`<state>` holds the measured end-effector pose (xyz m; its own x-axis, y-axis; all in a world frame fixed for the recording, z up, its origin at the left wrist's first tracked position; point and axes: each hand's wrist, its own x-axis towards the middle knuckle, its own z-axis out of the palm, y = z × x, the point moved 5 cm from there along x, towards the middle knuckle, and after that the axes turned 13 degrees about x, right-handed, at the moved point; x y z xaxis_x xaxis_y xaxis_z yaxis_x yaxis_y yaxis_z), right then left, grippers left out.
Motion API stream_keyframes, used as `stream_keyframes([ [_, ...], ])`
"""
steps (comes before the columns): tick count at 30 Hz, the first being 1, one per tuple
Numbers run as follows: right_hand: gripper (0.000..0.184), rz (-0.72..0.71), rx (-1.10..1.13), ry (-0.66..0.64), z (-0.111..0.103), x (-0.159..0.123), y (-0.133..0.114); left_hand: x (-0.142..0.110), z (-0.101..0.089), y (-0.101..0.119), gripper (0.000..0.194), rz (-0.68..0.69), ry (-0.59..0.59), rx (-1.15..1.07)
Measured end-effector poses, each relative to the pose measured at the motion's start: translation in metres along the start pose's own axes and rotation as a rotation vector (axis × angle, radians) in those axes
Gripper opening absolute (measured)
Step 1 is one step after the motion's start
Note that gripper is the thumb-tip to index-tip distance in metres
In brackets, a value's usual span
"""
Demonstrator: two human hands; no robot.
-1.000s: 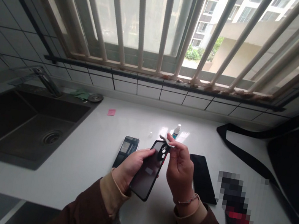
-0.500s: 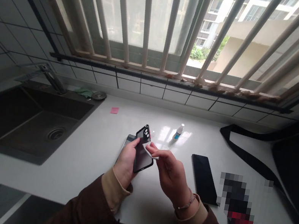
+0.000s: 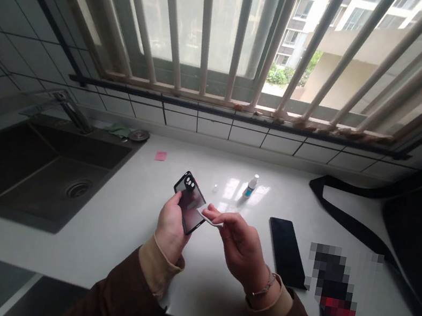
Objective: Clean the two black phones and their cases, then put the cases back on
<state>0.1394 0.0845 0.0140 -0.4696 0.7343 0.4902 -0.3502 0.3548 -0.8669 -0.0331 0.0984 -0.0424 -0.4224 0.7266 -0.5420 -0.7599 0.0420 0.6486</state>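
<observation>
My left hand holds a phone case with a black rim and a cloudy, see-through back, tilted above the counter. Light shows in the case's round camera holes at its upper end. Pinched in the fingers of my right hand is a folded white wipe, beside the case's right edge; whether the two touch I cannot tell. Beyond the hands stand a small dropper bottle with a blue label and a tiny white cap.
To the right lie a black phone and a blurred-out dark item. A black strap runs to a dark bag at the right edge. At left are a sink, a faucet and a pink note.
My left hand has moved left with the phone case and turned it, its camera end now leaning further left. The grey object glimpsed behind it no longer shows. My right hand has barely moved.
</observation>
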Motion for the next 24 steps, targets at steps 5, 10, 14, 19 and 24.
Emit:
stream_keyframes([
  [5, 0.015, 0.061, 0.093, 0.141, -0.004, 0.001, 0.008, -0.02, 0.018, 0.007, 0.043, -0.044, -0.297, -0.13],
  [10, 0.025, 0.227, 0.388, 0.361, -0.013, 0.004, 0.03, -0.033, 0.024, 0.015, 0.037, 0.076, -0.364, -0.168],
  [14, 0.035, 0.333, 0.505, 0.522, -0.02, 0.003, 0.046, -0.038, 0.024, 0.017, 0.033, 0.274, -0.405, -0.123],
  [19, 0.034, 0.419, 0.593, 0.477, -0.013, 0.0, 0.051, -0.043, 0.022, 0.013, 0.019, 0.493, -0.474, -0.003],
  [24, 0.031, 0.434, 0.629, 0.455, -0.01, -0.001, 0.049, -0.048, 0.019, 0.012, 0.034, 0.716, -0.465, 0.187],
])
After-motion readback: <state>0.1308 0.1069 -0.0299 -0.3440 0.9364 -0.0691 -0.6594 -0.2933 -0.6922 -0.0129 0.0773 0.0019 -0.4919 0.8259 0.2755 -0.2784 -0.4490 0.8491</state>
